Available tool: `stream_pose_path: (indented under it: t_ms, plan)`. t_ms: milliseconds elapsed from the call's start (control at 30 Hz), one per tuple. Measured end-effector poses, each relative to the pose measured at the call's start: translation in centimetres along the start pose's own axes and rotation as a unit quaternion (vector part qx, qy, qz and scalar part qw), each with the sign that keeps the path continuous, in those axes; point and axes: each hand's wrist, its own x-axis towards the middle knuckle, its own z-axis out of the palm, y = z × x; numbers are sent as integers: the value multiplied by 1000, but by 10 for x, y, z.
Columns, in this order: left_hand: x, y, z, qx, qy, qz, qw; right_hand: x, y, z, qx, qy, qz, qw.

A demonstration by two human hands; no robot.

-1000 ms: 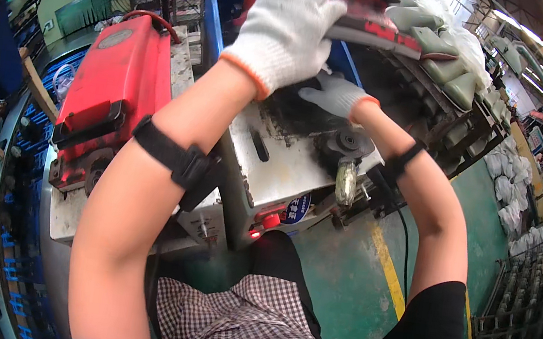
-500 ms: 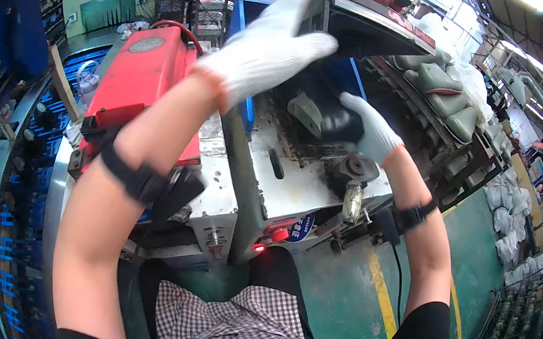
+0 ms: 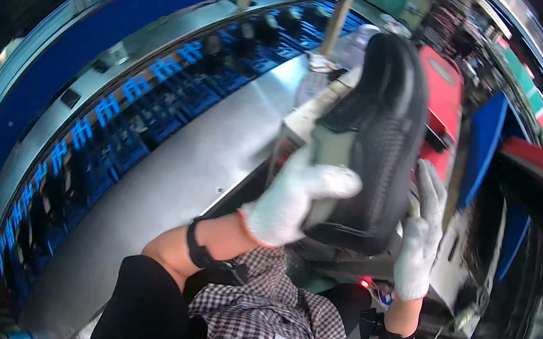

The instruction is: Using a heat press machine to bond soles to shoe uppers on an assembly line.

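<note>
A black shoe point(image 3: 386, 157) is held up in front of me, toe end pointing away, with a pale grey-green last point(image 3: 333, 151) showing at its left side. My left hand point(image 3: 299, 197), in a white knitted glove, grips the shoe's near left part, its thumb laid across the side. Its other fingers are hidden behind the shoe. My right hand point(image 3: 421, 237), gloved likewise, stands beside the shoe's right edge. Its fingers are stretched out and it looks open; whether it touches the shoe I cannot tell.
A long metal ledge point(image 3: 195, 173) curves along the left, beside a rack with rows of blue holders point(image 3: 134, 93). Behind the shoe stands a red machine housing point(image 3: 441, 89). Blue panels point(image 3: 487, 146) and a dark machine head with a red top point(image 3: 537, 160) are at the right.
My view has swung left toward the blue rack. Both hands have come away from the machine, and the shoe on its last is now raised in my left hand.
</note>
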Motion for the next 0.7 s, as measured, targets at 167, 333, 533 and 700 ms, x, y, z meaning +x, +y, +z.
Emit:
stream_pose_path:
  t_ms: [167,333,533,700]
  plan:
    - [-38,90,-134,662,36,375,648,10,14,31,-278,42,-45,959]
    - [9,186,-251,223,424,162,863,12,17,46,-295,47,-17,954]
    - [85,275,-337,508,562,197,622,10,18,49,-332,60,-4,941]
    - [85,301,-421,628,549,52,549,13,19,51,-309,67,-15,949]
